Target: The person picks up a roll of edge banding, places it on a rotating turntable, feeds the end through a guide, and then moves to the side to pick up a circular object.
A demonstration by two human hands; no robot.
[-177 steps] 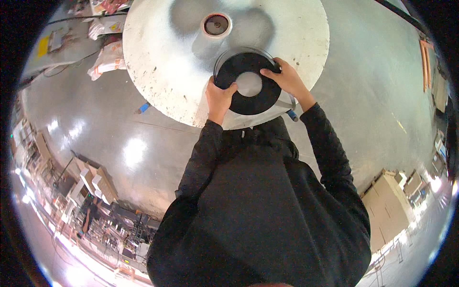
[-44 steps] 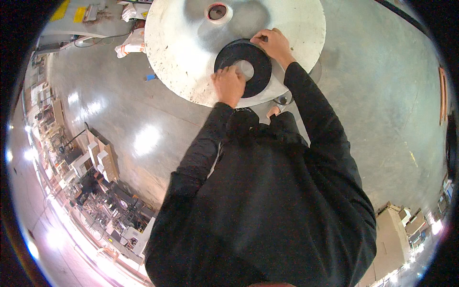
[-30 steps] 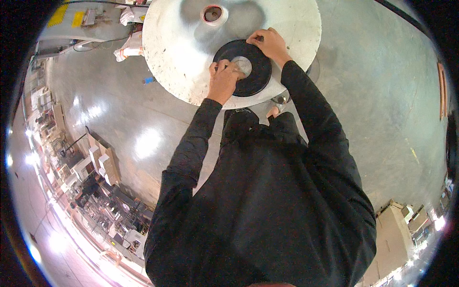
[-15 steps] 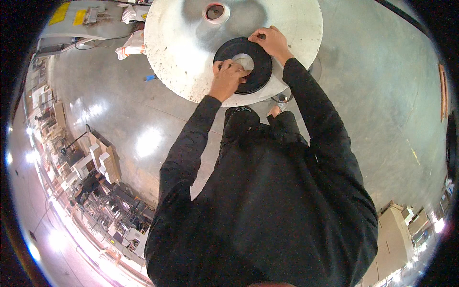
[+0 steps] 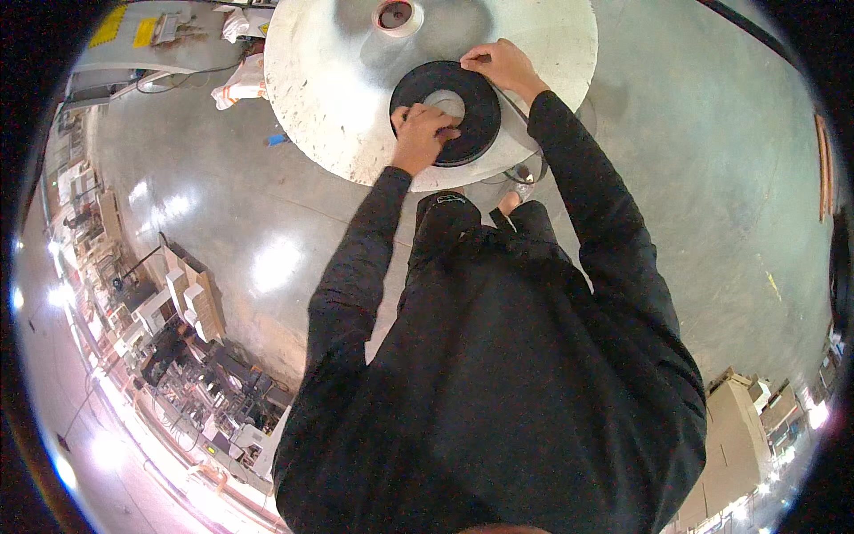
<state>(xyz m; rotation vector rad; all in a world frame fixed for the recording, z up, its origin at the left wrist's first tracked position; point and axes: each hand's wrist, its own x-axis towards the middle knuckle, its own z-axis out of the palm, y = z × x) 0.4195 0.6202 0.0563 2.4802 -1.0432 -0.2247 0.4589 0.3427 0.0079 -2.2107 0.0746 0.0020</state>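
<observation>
Here the black ring [image 5: 483, 133] is lying at six o'clock on the round white tabletop [image 5: 325, 116], near the front rim. The left hand [image 5: 422, 138] is resting over the ring at about seven o'clock, fingers bending and thumb standing apart, reaching the pale centre opening [image 5: 442, 104]; whether they are clamping anything, I can't tell. Up at one o'clock, the right hand [image 5: 503, 68] is working at the outer edge, thumb and fingertips drawing together; what sits between them is too small to make out. A thin dark strip [image 5: 518, 116] is showing at three o'clock, just outside the ring.

Good handling is probably calling for steady, light pressure from the left, keeping the ring flat and centred. The right is likely best staying close to the edge, keeping any strip untwisted, because tugging could be sliding everything sideways.
</observation>
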